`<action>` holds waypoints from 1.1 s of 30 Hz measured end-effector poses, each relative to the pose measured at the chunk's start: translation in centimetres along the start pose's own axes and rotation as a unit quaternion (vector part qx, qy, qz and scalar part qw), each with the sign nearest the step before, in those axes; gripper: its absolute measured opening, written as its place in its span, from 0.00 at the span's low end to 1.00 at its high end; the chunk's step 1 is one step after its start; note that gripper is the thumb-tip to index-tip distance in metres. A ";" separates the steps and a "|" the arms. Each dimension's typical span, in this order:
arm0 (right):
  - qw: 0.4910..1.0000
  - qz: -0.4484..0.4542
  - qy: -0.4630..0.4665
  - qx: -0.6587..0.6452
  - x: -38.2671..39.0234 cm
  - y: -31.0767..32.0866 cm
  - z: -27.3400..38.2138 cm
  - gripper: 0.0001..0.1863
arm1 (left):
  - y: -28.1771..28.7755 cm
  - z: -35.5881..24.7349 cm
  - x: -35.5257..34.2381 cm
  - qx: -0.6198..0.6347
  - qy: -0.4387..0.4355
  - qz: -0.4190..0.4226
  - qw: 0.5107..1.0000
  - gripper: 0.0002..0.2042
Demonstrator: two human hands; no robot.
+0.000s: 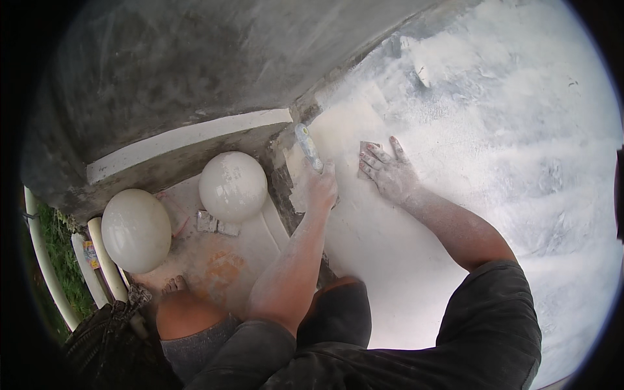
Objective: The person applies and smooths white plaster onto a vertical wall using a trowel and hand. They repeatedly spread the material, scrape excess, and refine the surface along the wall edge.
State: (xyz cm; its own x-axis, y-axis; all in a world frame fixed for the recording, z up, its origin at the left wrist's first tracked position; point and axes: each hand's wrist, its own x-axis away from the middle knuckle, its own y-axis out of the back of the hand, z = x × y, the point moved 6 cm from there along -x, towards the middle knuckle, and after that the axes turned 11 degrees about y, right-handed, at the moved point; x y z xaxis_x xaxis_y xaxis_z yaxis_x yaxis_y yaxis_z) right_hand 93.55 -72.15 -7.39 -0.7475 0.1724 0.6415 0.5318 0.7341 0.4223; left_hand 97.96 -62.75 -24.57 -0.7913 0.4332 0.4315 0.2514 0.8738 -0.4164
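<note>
My left hand (322,188) is closed round a tool with a pale bluish, dust-coated handle (307,147), which sticks up past my fist. It looks like a putty knife, though its blade is mostly hidden by the hand. Farther right, my right hand (393,177) lies with fingers stretched over a small brownish-grey piece of sandpaper (364,158), pressing it on the white-coated wall (448,214). White powder covers both hands and the forearms. A paler, cream-white patch of the wall surrounds the fingers.
Two white round globes (233,187) (136,231) stand on the dusty floor (214,260) at the left, with a small grey-white block (218,223) between them. A white-topped ledge (188,143) runs below the grey wall (195,65). Pale railing bars (49,260) border greenery at the far left.
</note>
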 end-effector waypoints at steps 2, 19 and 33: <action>0.991 -0.078 -0.084 0.075 0.6 3.1 -3.5 0.24 | 0.2 -0.6 0.4 0.029 -0.019 -0.025 0.999 0.30; 0.890 -0.240 -0.347 0.170 2.9 8.2 -9.0 0.24 | 1.6 0.9 -0.1 0.073 0.033 -0.024 0.996 0.33; 0.999 0.013 -0.028 0.034 1.5 1.0 0.1 0.25 | 0.3 0.1 -0.6 0.056 0.001 0.008 0.998 0.29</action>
State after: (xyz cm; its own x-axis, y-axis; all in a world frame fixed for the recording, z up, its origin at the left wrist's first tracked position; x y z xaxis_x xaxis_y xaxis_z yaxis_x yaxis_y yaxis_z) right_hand 92.94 -71.17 -6.09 -0.7557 0.2278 0.6140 0.5250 0.7712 0.3601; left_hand 98.43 -62.78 -25.06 -0.7868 0.4467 0.4260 0.1991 0.8369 -0.5098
